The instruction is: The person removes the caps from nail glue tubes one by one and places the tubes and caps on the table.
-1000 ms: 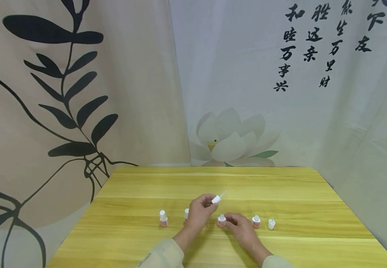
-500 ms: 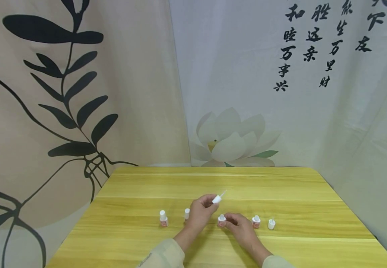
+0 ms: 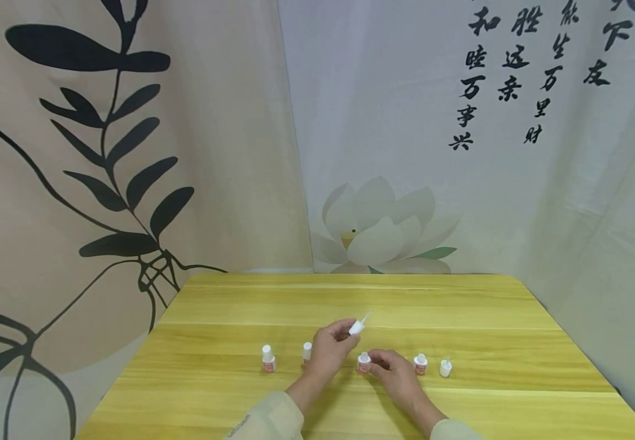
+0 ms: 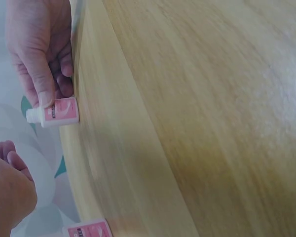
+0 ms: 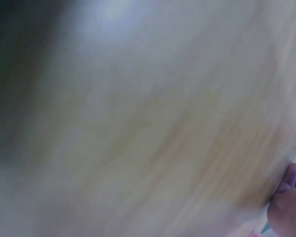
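Note:
My left hand [image 3: 329, 347] pinches a white cap [image 3: 356, 327] with a thin applicator stem pointing up and to the right, above the table. The right hand [image 3: 396, 374] grips a small white bottle [image 3: 363, 362] with a pink label from its right side; the bottle stands upright, its cap off and its neck bare. In the left wrist view the right hand's thumb lies along this bottle [image 4: 60, 112], and the left hand [image 4: 12, 190] is partly seen at the edge. The right wrist view is mostly blurred tabletop, with part of a hand [image 5: 288, 202] at the lower right.
To the left stand two capped bottles, one at the far left [image 3: 269, 359] and one [image 3: 307, 353] partly behind the left hand. On the right are an uncapped bottle [image 3: 420, 364] and a loose white cap [image 3: 445, 368], stem up. The wooden table [image 3: 212, 391] meets a printed curtain [image 3: 229, 153].
The cap in my left hand has tilted slightly, so its stem points a little more upward. The right hand and its bottle stay put.

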Demonstrator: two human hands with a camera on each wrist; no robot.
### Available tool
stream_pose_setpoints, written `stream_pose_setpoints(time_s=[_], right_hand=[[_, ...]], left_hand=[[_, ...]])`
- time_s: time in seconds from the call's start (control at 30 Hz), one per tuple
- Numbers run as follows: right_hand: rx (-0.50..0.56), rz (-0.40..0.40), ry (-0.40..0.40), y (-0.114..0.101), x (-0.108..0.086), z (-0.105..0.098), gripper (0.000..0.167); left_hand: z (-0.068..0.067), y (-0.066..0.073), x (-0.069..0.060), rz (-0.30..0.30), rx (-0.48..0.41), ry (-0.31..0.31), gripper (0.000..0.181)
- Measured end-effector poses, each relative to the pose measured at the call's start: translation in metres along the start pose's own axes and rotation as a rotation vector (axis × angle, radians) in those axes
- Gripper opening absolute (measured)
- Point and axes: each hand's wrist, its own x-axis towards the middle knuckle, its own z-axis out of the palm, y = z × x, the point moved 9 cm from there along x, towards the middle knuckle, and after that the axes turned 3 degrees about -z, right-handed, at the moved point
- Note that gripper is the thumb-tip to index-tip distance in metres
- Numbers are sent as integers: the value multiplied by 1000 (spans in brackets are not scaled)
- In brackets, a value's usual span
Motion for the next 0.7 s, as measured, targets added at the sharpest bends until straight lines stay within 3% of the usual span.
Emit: stream_pose_setpoints(time_s=[0.3,0.47,0.7], right_hand=[[19,-3,-14,0,0,1,17],[17,-10,-21,-1,0,2,16],[30,-12,-29,-2,0,2,16]], left_hand=[[0,-1,1,0,14,9,22],[1,-1,1,-5,29,12,28],[0,30,-15,22,25,2,25]])
